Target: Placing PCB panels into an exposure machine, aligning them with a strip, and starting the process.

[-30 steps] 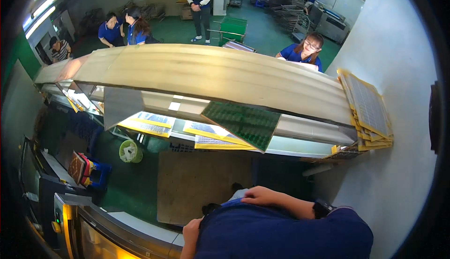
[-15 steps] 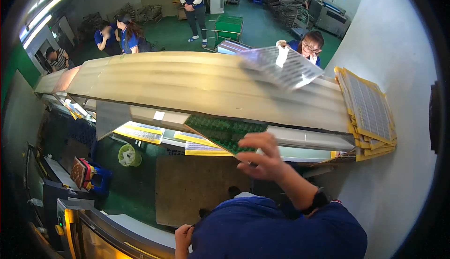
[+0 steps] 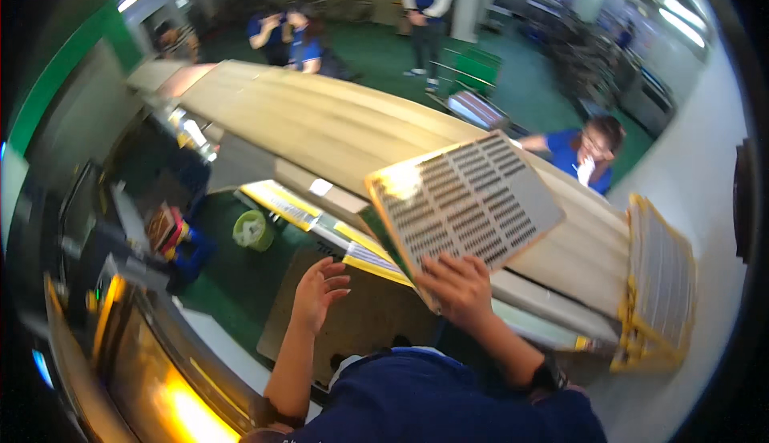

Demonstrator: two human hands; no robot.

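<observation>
A flat rectangular panel (image 3: 481, 203) with rows of dark slots and copper-coloured edges is held tilted over the front of the long bench. My right hand (image 3: 463, 289) grips its near lower edge, fingers on the face. To the left, my left hand (image 3: 317, 292) is raised with fingers apart, holding nothing and clear of the panel. Beneath the panel's left edge, part of a green panel (image 3: 378, 231) shows; the rest is hidden. Across the bench a co-worker (image 3: 573, 155) stretches an arm towards the panel's far corner; that hand is hidden.
The long beige-topped bench (image 3: 320, 114) crosses the view. Yellow-edged sheets (image 3: 280, 203) lie on the shelf beneath, and a yellow-edged stack (image 3: 661, 275) leans at the right wall. A green bin (image 3: 253, 231) is on the floor. A lit machine (image 3: 160, 371) stands lower left.
The slotted panel has come from the co-worker's side to my side, and my right hand has taken hold of it. My left hand has risen and spread its fingers. The view has turned.
</observation>
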